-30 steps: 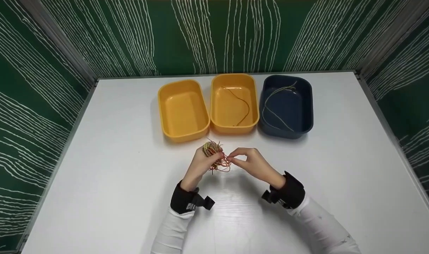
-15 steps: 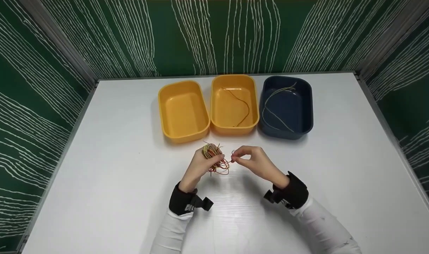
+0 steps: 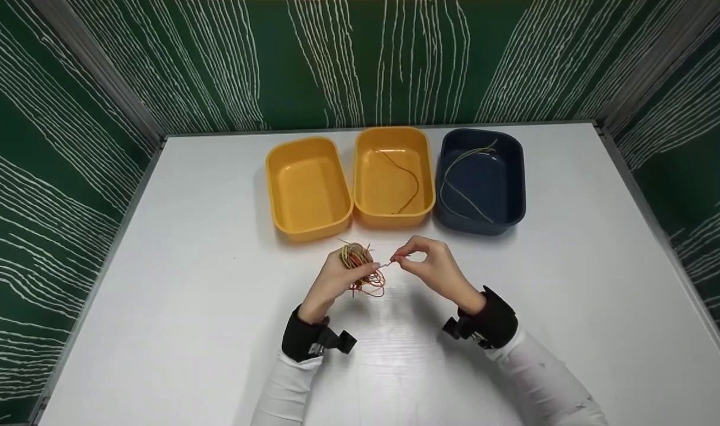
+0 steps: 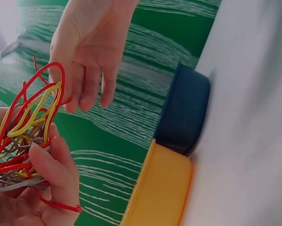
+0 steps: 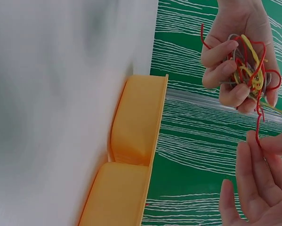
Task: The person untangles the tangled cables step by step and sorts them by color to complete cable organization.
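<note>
One white table (image 3: 176,248): it is carrying three bins in a row toward its far edge, and two hands are working above its middle.
Bins: a left yellow bin (image 3: 306,195), a middle yellow bin (image 3: 368,189) and a dark blue bin (image 3: 504,195) are standing just beside one another.
Left hand (image 3: 333,278): its fingers are curling round the wire bundle, clamped on it.
Right hand (image 3: 439,269): thumb and fingers are coming together on a red strand, pinching it.
Wire bundle (image 3: 355,255): red, yellow and grey strands are tangling in the left hand, before the bins; most of the separating seems left.
Loose strands: one (image 3: 417,183) is lying in the middle yellow bin, its colour unclear; yellowish wire (image 3: 469,202) is lying in the dark blue bin, seemingly done.
Red strand (image 5: 258,127): it is spanning bundle and right hand, apparently not yet free.
</note>
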### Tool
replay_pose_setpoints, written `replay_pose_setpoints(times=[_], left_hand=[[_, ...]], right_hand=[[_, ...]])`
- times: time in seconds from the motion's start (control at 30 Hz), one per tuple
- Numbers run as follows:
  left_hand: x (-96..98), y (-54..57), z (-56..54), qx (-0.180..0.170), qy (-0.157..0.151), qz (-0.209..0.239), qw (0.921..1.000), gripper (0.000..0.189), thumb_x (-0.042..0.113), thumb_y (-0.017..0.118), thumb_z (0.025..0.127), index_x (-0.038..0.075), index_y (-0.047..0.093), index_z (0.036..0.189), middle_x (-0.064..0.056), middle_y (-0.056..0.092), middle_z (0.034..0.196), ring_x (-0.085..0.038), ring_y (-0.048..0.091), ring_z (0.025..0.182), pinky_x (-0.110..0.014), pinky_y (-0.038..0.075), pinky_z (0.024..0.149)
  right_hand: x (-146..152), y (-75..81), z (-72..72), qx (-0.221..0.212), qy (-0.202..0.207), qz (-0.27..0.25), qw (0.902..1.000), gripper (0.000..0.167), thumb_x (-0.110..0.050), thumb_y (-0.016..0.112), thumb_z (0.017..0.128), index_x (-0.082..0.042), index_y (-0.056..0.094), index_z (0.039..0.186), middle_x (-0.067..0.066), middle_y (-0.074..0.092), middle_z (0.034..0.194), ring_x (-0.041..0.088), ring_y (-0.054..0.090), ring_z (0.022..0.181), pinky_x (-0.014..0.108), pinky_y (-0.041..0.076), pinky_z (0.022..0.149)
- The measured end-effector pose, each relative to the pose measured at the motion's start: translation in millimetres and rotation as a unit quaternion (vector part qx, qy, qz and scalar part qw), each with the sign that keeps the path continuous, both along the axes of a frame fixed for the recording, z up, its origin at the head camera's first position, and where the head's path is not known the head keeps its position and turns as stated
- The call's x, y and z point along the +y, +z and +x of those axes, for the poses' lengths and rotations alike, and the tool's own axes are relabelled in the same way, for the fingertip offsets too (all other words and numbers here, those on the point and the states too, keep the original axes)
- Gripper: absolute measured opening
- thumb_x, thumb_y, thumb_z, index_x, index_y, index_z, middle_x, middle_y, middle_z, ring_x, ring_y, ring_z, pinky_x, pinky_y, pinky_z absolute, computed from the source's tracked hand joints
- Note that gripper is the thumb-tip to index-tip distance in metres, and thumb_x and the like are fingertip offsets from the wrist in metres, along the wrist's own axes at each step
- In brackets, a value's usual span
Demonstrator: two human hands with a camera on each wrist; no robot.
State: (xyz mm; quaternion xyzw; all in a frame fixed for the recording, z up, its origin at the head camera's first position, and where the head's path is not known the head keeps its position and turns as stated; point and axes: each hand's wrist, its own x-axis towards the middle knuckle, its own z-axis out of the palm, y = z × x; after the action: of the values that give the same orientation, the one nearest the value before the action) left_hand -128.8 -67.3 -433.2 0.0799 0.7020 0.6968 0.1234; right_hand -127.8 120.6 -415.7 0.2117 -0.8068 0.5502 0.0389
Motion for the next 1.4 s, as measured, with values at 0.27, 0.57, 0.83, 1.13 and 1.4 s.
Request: replay_pose_setpoints(times=[0.27,0.57,0.83,1.13,1.4], left_hand=[[-3.9,2.6,1.3,-0.005,0.004,-0.011,0.9999,0.018,0.001,0.064,0.076,-0.008,0.054,0.088,0.003,0.056,0.072,-0.006,0.052,0.063,-0.019,0.043,0.057],[-3.8,-1.7,-0.7,-0.001,0.033,-0.018,0.9993,0.017,0.000,0.062,0.075,-0.006,0.054,0.088,0.002,0.054,0.072,-0.008,0.051,0.064,-0.020,0.042,0.057],[-12.5,-22.5,-10.0,-0.007,0.063,0.009,0.9980,0.011,0.000,0.061,0.075,0.002,0.054,0.083,0.000,0.055,0.073,-0.010,0.053,0.065,-0.021,0.045,0.058],[-19.1,-18.8,-11.5,0.010,0.072,-0.004,0.9973,0.012,0.002,0.062,0.074,0.004,0.054,0.082,-0.002,0.055,0.074,-0.012,0.054,0.067,-0.023,0.045,0.060],[-21.2,-20.4,-14.3,0.029,0.081,-0.008,0.9962,0.010,0.000,0.059,0.075,0.006,0.052,0.077,-0.001,0.054,0.072,-0.012,0.054,0.067,-0.024,0.045,0.061]], right_hand=[[4.3,-8.2,-8.0,-0.019,-0.030,-0.004,0.9994,0.004,0.010,0.063,0.073,0.007,0.060,0.074,0.016,0.065,0.076,0.021,0.060,0.073,0.023,0.046,0.070],[6.7,-13.8,-13.1,-0.007,-0.080,-0.029,0.9964,0.005,0.013,0.060,0.072,0.009,0.060,0.072,0.018,0.064,0.073,0.021,0.061,0.070,0.016,0.042,0.066],[22.3,-15.2,-17.4,-0.046,-0.134,-0.068,0.9876,0.006,0.015,0.057,0.073,0.010,0.057,0.071,0.022,0.063,0.074,0.013,0.060,0.070,0.019,0.042,0.065],[38.3,-16.6,-22.3,-0.072,-0.151,-0.086,0.9821,0.005,0.016,0.058,0.073,0.011,0.058,0.073,0.024,0.063,0.076,0.009,0.060,0.069,0.016,0.044,0.064],[51.8,-23.6,-27.3,-0.088,-0.170,-0.110,0.9754,0.006,0.013,0.059,0.074,0.008,0.061,0.075,0.018,0.064,0.075,0.007,0.060,0.066,0.016,0.047,0.063]])
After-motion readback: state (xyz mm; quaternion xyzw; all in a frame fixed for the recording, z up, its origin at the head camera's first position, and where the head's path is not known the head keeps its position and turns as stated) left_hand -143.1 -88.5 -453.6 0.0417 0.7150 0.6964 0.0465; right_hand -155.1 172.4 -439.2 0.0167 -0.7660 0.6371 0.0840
